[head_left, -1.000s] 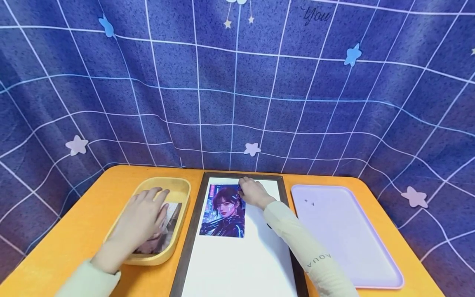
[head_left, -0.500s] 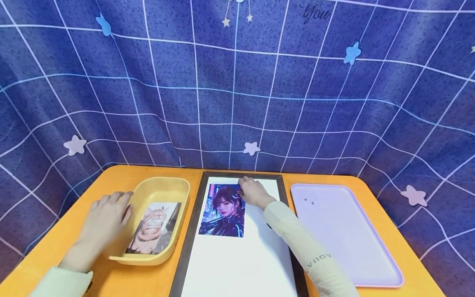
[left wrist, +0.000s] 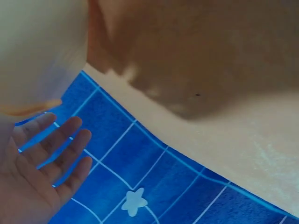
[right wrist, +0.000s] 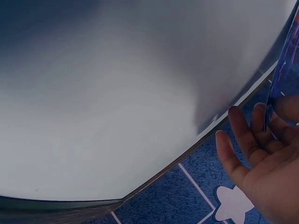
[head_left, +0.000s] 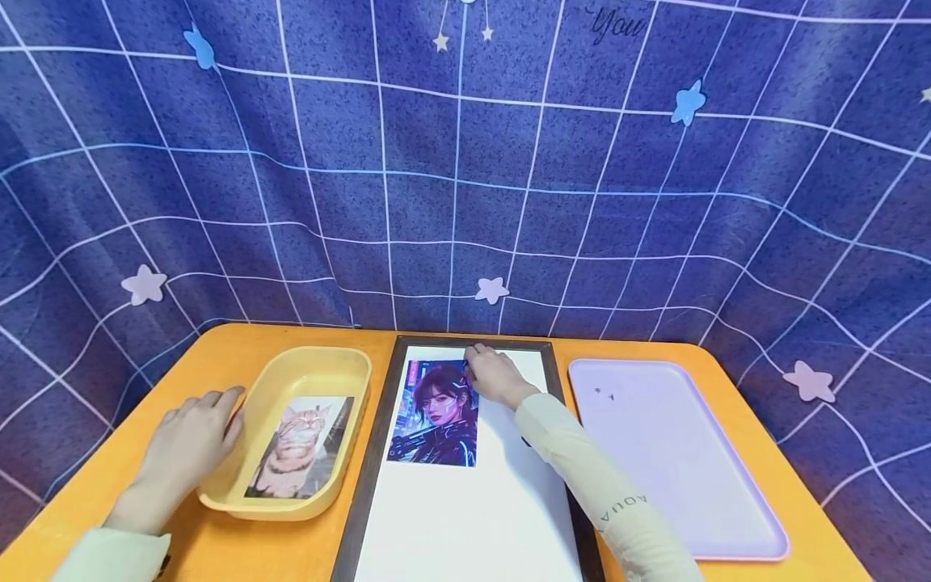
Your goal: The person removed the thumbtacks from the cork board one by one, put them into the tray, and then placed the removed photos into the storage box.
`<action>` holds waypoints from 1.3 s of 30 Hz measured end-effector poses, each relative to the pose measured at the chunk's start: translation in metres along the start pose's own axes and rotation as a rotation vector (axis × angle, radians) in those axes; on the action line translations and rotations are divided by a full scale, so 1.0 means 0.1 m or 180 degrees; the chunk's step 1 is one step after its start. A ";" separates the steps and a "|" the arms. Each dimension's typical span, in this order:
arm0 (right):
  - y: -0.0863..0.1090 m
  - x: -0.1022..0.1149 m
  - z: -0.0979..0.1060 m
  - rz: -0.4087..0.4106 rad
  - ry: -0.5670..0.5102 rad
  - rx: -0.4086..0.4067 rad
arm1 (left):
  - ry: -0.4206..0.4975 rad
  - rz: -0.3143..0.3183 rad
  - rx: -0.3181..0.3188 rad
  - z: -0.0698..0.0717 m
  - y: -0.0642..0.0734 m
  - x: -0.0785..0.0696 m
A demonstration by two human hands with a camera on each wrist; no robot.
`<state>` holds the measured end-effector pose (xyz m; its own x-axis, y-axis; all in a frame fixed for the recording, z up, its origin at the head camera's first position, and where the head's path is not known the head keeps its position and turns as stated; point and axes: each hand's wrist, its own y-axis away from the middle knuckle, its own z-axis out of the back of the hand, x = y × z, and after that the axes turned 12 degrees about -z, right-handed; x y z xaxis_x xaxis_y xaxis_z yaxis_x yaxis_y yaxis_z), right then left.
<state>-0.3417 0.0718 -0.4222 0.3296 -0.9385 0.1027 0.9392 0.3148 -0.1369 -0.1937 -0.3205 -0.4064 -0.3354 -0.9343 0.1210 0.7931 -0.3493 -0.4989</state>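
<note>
My right hand (head_left: 498,376) pinches the top right corner of a picture card (head_left: 436,420) with a dark-haired figure in blue and purple. The card is over the upper left of a white board (head_left: 436,525) with a dark frame. In the right wrist view, thumb and fingers of the right hand (right wrist: 261,158) have the card's edge (right wrist: 284,65) between them. My left hand (head_left: 185,449) is at the left side of a yellow basket (head_left: 330,365), fingers loosely bent and holding nothing. Inside the basket lies a picture card of a cat (head_left: 294,453).
A light purple tray (head_left: 655,444) lies right of the board. All stand on an orange-yellow table (head_left: 240,343). Behind the table hangs a blue curtain (head_left: 436,210) with a grid and stars.
My left hand has moved left, from over the basket to its left side, uncovering the cat card. The right hand stays at the same card corner.
</note>
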 end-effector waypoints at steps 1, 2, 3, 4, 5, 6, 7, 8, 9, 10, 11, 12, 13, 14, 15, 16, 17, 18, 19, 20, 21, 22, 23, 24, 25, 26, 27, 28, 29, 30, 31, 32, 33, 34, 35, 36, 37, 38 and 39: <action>0.00 0.00 0.00 -0.0015 -0.0001 0.0005 | 0.0008 0.0000 0.0020 -0.01 0.01 0.00; 0.00 0.00 0.01 -0.0029 -0.0006 0.0009 | 0.0019 -0.0004 0.0033 -0.01 0.01 0.01; 0.00 0.01 0.01 -0.0042 -0.0005 0.0015 | 0.0030 -0.0006 0.0034 -0.02 0.02 0.01; -0.01 0.01 0.01 -0.0050 -0.0015 0.0017 | 0.0038 -0.0010 0.0032 -0.03 0.03 0.01; -0.01 0.01 0.02 -0.0058 -0.0020 0.0016 | 0.0046 -0.0018 0.0017 -0.03 0.03 0.01; -0.01 0.01 0.02 -0.0059 -0.0031 0.0015 | 0.0049 -0.0032 -0.0005 -0.04 0.04 0.01; -0.01 0.01 0.02 -0.0060 -0.0040 0.0013 | 0.0053 -0.0055 -0.0037 -0.05 0.04 0.01; -0.01 0.01 0.02 -0.0063 -0.0051 0.0013 | 0.0059 -0.0079 -0.0069 -0.05 0.05 0.02; -0.01 0.01 0.02 -0.0069 -0.0060 0.0014 | 0.0066 -0.0100 -0.0099 -0.06 0.05 0.02; -0.01 0.01 0.02 -0.0075 -0.0076 0.0008 | 0.0075 -0.0121 -0.0126 -0.07 0.05 0.02; -0.01 0.01 0.03 -0.0080 -0.0089 0.0003 | 0.0083 -0.0141 -0.0155 -0.08 0.06 0.02; 0.00 0.01 0.03 -0.0087 -0.0111 0.0000 | 0.0091 -0.0156 -0.0178 -0.09 0.06 0.02; 0.00 0.02 0.03 -0.0098 -0.0130 0.0002 | 0.0102 -0.0162 -0.0191 -0.09 0.06 0.02; 0.00 0.02 0.04 -0.0110 -0.0148 0.0006 | 0.0110 -0.0162 -0.0202 -0.10 0.06 0.02; 0.00 0.02 0.04 -0.0121 -0.0163 0.0014 | 0.0123 -0.0155 -0.0204 -0.10 0.06 0.02; 0.00 0.03 0.04 -0.0131 -0.0180 0.0021 | 0.0129 -0.0155 -0.0211 -0.10 0.06 0.01; 0.00 0.03 0.05 -0.0140 -0.0191 0.0031 | 0.0134 -0.0156 -0.0218 -0.11 0.06 0.01; 0.00 0.03 0.05 -0.0148 -0.0198 0.0040 | 0.0137 -0.0156 -0.0222 -0.11 0.06 0.01; -0.01 0.04 0.05 -0.0154 -0.0203 0.0044 | 0.0139 -0.0158 -0.0229 -0.11 0.06 0.01; -0.01 0.04 0.05 -0.0156 -0.0205 0.0040 | 0.0138 -0.0162 -0.0240 -0.11 0.06 0.01; -0.01 0.04 0.05 -0.0155 -0.0209 0.0031 | 0.0138 -0.0167 -0.0246 -0.11 0.06 0.01; -0.01 0.04 0.05 -0.0148 -0.0223 0.0019 | 0.0139 -0.0171 -0.0255 -0.12 0.07 0.01; -0.02 0.04 0.05 -0.0142 -0.0224 0.0009 | 0.0138 -0.0175 -0.0265 -0.12 0.07 0.00; -0.02 0.03 0.05 -0.0135 -0.0226 0.0000 | 0.0138 -0.0178 -0.0272 -0.12 0.07 0.00; -0.02 0.03 0.06 -0.0128 -0.0234 -0.0011 | 0.0139 -0.0179 -0.0276 -0.12 0.07 0.00; -0.02 0.03 0.06 -0.0120 -0.0246 -0.0020 | 0.0141 -0.0180 -0.0279 -0.12 0.07 0.00; -0.02 0.04 0.06 -0.0118 -0.0247 -0.0018 | 0.0141 -0.0182 -0.0281 -0.12 0.07 0.00; -0.02 0.04 0.06 -0.0117 -0.0253 -0.0016 | 0.0143 -0.0180 -0.0281 -0.12 0.07 0.00; -0.02 0.04 0.07 -0.0124 -0.0252 -0.0008 | 0.0140 -0.0184 -0.0286 -0.12 0.07 0.00; -0.02 0.04 0.07 -0.0132 -0.0264 0.0002 | 0.0141 -0.0182 -0.0283 -0.12 0.07 0.00; -0.02 0.04 0.08 -0.0142 -0.0281 0.0009 | 0.0142 -0.0181 -0.0282 -0.11 0.07 0.00; -0.02 0.05 0.08 -0.0155 -0.0296 0.0025 | 0.0142 -0.0180 -0.0279 -0.11 0.07 0.00; -0.02 0.05 0.09 -0.0171 -0.0307 0.0045 | 0.0142 -0.0178 -0.0273 -0.11 0.07 0.00; -0.02 0.05 0.10 -0.0183 -0.0325 0.0056 | 0.0144 -0.0175 -0.0267 -0.11 0.07 0.00; -0.02 0.06 0.11 -0.0201 -0.0347 0.0075 | 0.0149 -0.0169 -0.0256 -0.11 0.07 0.00; -0.02 0.06 0.12 -0.0214 -0.0366 0.0090 | 0.0151 -0.0165 -0.0252 -0.11 0.07 0.00; -0.01 0.07 0.13 -0.0223 -0.0382 0.0099 | 0.0151 -0.0163 -0.0254 -0.11 0.07 0.00; -0.01 0.07 0.14 -0.0226 -0.0396 0.0106 | 0.0155 -0.0157 -0.0250 -0.11 0.06 0.00; -0.01 0.07 0.15 -0.0224 -0.0412 0.0103 | 0.0159 -0.0152 -0.0244 -0.11 0.06 0.00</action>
<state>-0.3390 0.0671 -0.4061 0.2706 -0.9329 0.2375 0.9623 0.2554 -0.0932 -0.1944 -0.3219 -0.4193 -0.3982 -0.9113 0.1042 0.7351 -0.3850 -0.5580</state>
